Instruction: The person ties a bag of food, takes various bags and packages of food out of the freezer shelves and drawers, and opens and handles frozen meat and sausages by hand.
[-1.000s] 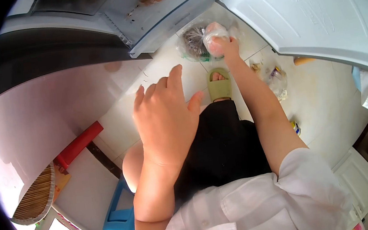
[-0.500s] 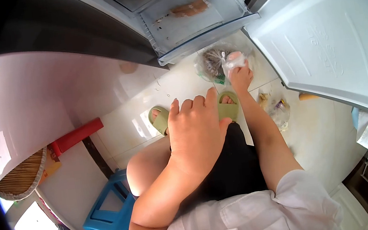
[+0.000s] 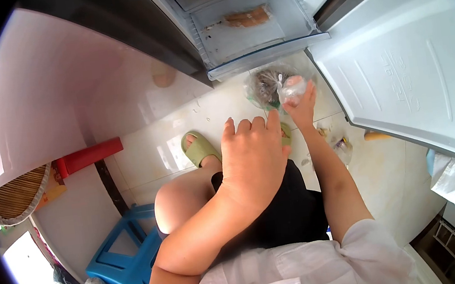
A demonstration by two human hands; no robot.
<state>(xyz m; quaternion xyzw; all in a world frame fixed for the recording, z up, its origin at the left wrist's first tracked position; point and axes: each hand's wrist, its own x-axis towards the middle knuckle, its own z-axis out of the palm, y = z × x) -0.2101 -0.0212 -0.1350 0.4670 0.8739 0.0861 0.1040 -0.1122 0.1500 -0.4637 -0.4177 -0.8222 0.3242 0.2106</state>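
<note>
My right hand (image 3: 301,105) reaches down and grips a small clear plastic bag (image 3: 293,91) with something pinkish inside. Right beside it on the floor lies a larger clear plastic bag (image 3: 267,84) with dark contents, partly covered by the small one. My left hand (image 3: 251,153) hangs in mid-air over my lap, back up and fingers a little apart, touching nothing. Just beyond the bags, an open fridge drawer (image 3: 251,57) holds a wrapped brownish item (image 3: 247,17).
The open fridge door (image 3: 400,64) stands at the right. Behind my right arm, more packets (image 3: 344,149) lie on the tiled floor. At the lower left are a blue plastic stool (image 3: 120,263), a red object (image 3: 90,157) and a woven tray (image 3: 21,195). Green slippers (image 3: 201,146) are on my feet.
My right hand has shifted its grip around the small bag, with the fingers now further along its right side. My left hand still hovers. The whole view has tilted slightly.
</note>
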